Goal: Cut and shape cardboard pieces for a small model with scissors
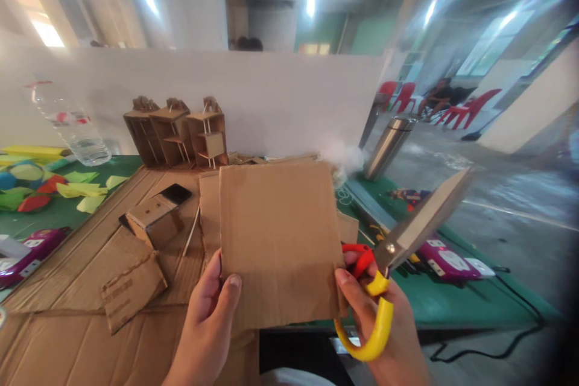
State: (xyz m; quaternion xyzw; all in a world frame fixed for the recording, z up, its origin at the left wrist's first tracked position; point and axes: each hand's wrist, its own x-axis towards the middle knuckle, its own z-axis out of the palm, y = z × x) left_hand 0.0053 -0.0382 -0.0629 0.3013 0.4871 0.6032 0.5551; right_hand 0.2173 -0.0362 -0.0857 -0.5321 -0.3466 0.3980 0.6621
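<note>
A flat, roughly square piece of cardboard (280,241) is held up in front of me between both hands. My left hand (212,310) pinches its lower left edge, thumb on the near face. At the lower right edge, my right hand (384,313) grips the cardboard with the thumb in front. That same hand also carries scissors (407,226) with one yellow and one red handle, their blades pointing up and to the right, away from the cardboard. The fingers behind the sheet are hidden.
Large cardboard sheets (81,253) cover the table's left, bearing a small cardboard box (156,217) and a cut scrap (133,289). Small cardboard shelves (176,132) stand behind, beside a plastic bottle (75,123). At right are a steel flask (389,148) and a purple power strip (446,259).
</note>
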